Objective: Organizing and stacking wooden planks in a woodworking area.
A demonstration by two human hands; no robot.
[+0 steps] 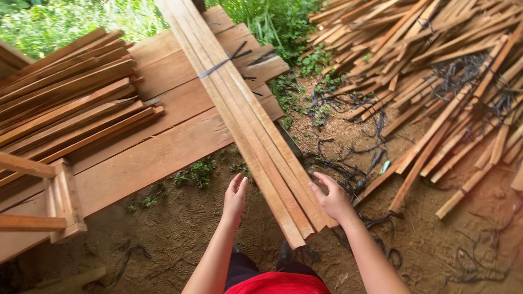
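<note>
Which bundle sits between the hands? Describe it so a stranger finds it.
Start at the wide plank platform on the left. A bundle of long pale slats slants off it toward the hands. Unlike the loose piles around, a dark strap binds it.

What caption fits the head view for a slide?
Two open hands, left hand and right hand, flank a tied bundle of wooden slats resting on planks.
</note>
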